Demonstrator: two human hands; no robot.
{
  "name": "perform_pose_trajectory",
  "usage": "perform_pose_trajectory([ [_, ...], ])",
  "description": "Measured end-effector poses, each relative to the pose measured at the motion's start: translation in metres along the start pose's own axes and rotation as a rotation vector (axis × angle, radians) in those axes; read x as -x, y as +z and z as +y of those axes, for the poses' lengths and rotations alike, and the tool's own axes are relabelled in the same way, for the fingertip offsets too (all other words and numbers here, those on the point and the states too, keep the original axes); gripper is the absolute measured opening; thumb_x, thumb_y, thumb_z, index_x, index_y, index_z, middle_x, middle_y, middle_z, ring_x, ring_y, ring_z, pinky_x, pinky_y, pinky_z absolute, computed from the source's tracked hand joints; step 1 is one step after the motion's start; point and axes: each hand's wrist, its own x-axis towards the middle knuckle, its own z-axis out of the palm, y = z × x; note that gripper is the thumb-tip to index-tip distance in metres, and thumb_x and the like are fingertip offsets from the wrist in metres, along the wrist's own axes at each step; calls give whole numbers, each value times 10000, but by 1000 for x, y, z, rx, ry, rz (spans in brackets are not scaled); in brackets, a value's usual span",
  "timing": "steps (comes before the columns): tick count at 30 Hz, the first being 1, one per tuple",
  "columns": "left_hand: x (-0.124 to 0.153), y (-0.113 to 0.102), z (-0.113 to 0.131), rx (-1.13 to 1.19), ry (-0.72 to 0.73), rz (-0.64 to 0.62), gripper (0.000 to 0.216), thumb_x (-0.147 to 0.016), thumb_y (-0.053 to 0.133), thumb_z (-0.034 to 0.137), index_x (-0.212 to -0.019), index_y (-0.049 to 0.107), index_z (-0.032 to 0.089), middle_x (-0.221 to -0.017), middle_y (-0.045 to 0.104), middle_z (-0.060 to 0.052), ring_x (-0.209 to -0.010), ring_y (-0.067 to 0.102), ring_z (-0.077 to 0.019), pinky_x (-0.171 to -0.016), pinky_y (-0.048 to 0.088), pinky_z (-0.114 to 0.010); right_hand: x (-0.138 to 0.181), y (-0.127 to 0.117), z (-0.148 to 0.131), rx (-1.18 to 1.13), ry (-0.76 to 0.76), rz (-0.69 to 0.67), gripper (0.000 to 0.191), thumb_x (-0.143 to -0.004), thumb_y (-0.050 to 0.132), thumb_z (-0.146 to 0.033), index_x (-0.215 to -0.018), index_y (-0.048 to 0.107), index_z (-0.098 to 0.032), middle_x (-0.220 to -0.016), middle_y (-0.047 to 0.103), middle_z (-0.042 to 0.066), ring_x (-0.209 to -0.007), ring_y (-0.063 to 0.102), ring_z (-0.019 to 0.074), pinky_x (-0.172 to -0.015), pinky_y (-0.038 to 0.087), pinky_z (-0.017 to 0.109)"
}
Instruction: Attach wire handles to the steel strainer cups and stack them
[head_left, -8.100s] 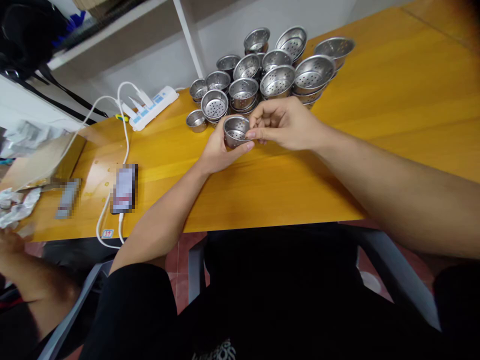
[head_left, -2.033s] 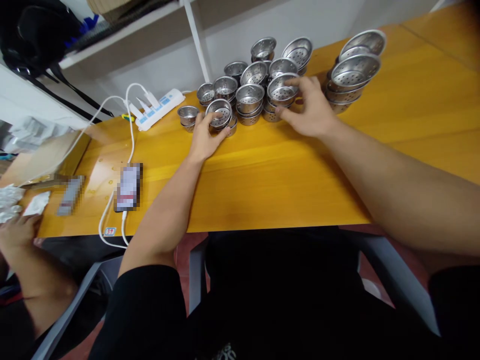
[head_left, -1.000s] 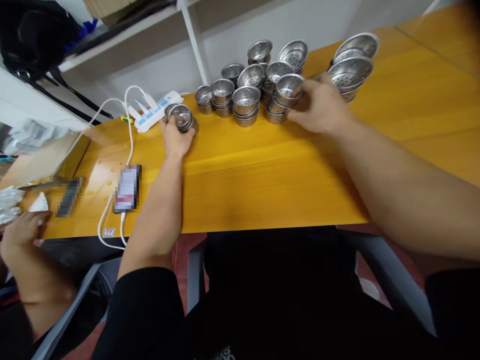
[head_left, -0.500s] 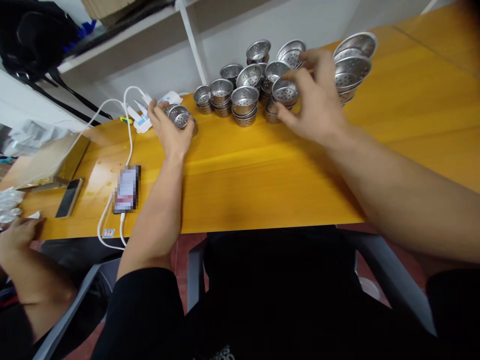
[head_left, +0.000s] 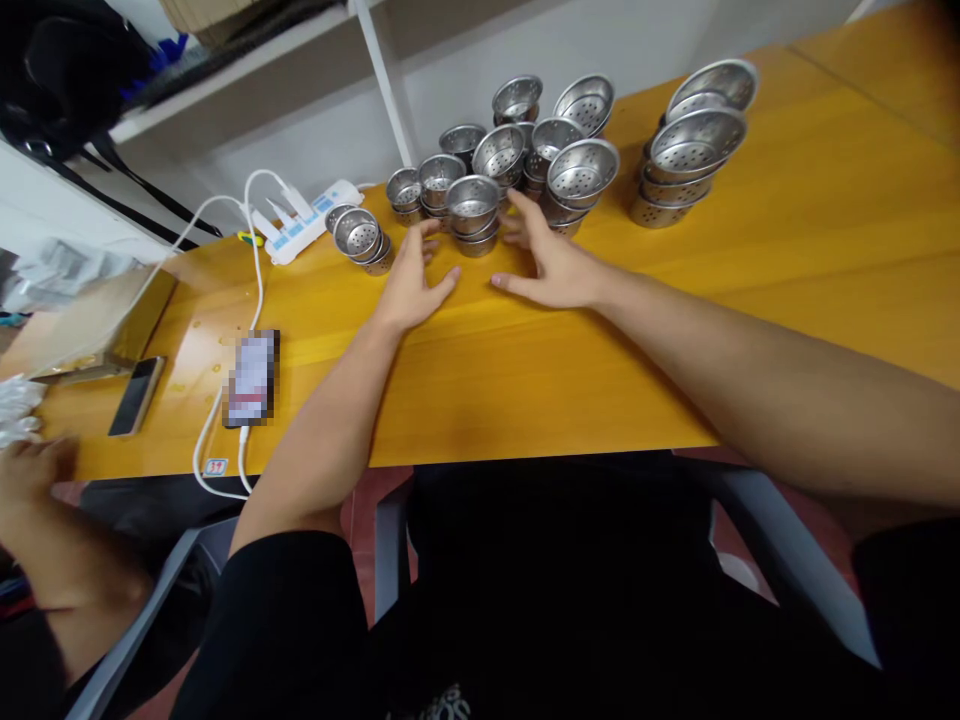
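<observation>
Several stacks of perforated metal cups stand along the back of the wooden table [head_left: 450,390]. Just in front of a middle cup stack [head_left: 474,208], my left hand [head_left: 412,285] is open on its left side, thumb and fingers apart. On that stack's right side my right hand [head_left: 551,262] is open too, fingers spread. Whether any fingertip touches the cups I cannot tell. Behind my right hand rises a taller cup stack [head_left: 583,178]. A small leaning stack [head_left: 358,236] stands to the left, and the tallest, tilted stack [head_left: 694,145] is at the right.
A white power strip [head_left: 311,225] with plugs and cables lies at the back left. A charging phone [head_left: 253,380], a second phone [head_left: 136,397] and a cardboard box [head_left: 97,325] are on the left. Another person's hand [head_left: 34,465] rests at the left table edge.
My left hand has left the small left stack and moved right. My right hand has come left and down from its stack, which now shows a wider cup on top.
</observation>
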Motion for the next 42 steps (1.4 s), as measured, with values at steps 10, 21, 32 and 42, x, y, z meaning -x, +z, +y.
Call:
perform_pose_trajectory([
  [10, -7, 0, -14, 3, -6, 174, 1363, -1004, 846, 1059, -2022, 207, 417, -2114, 394, -226, -2024, 419, -476, -1671, 401, -733, 8, -7, -14, 65, 42, -9, 1092, -1041, 951, -855, -1943, 644, -322, -1877, 744, 194, -1652, 771, 561, -1481, 580, 851],
  [21, -11, -19, -14, -115, 6, 257, 617, -1136, 781, 924, -1326, 834, 339, -1752, 758, -147, -1830, 648, -439, -1618, 454, -776, 6, -6, -31, 160, -25, -137, 1009, -1117, 887, -770, -1968, 641, -286, -1932, 716, 191, -1738, 733, 518, -1517, 545, 812],
  [32, -17, -21, -4, -57, 125, 428, 1188, -971, 878, 1063, -1865, 424, 426, -1849, 571, -179, -1713, 683, -440, -1489, 605, -688, 9, 14, -56, 244, -97, -321, 882, -1196, 794, -747, -1936, 680, -280, -1997, 647, 206, -1842, 613, 542, -1554, 404, 867],
  [42, 8, 24, 49, 227, 55, -154, 1026, -999, 919, 973, -1691, 551, 312, -1903, 689, -233, -1828, 713, -431, -1521, 621, -652, 4, -7, -35, 416, 70, -98, 539, -1189, 689, -603, -1584, 891, -296, -1609, 876, 208, -1554, 779, 559, -1416, 566, 869],
])
